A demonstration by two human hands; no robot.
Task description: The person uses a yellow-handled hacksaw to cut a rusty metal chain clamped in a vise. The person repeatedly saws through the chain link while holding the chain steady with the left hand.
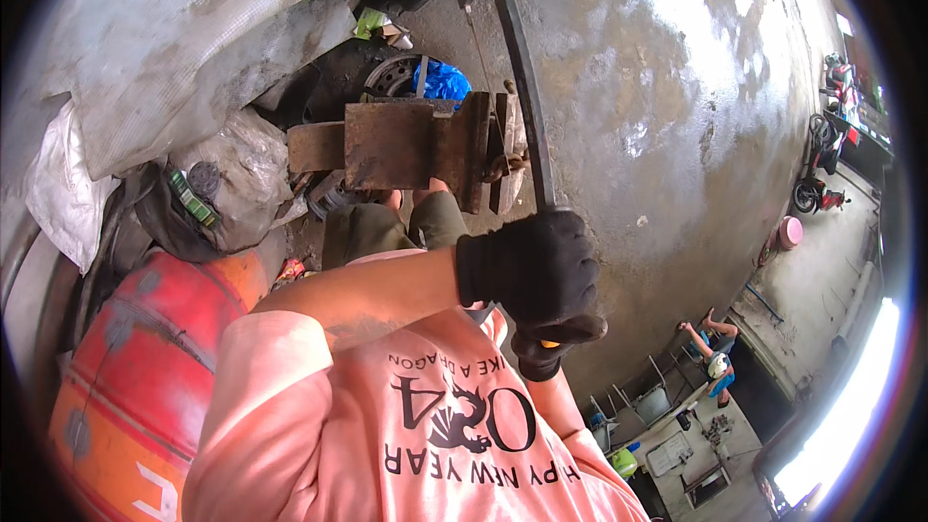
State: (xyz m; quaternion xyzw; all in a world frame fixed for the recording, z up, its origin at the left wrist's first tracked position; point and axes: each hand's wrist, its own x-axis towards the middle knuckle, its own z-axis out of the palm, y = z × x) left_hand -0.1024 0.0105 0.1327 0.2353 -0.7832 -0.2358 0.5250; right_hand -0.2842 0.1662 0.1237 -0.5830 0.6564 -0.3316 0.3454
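A hacksaw [525, 77] with a dark curved frame reaches away from me, its far end hooked over. Its thin blade runs down beside the jaws of a rusty metal vise [390, 147]. My left hand [536, 266], in a black glove, is closed around the near end of the saw frame. Just under it is my right hand [539, 356], also gloved in black and closed at the handle end, where a bit of orange shows. The left hand partly hides the right. Rusty pieces [503, 168] sit at the vise's right side.
A wheel rim [391, 75] and a blue plastic bag [442, 82] lie beyond the vise. Plastic sheeting [193, 48] and a red-orange drum-like object [145, 358] crowd the left. Far right are motorbikes [820, 159] and another person [720, 364] on the concrete floor [657, 155].
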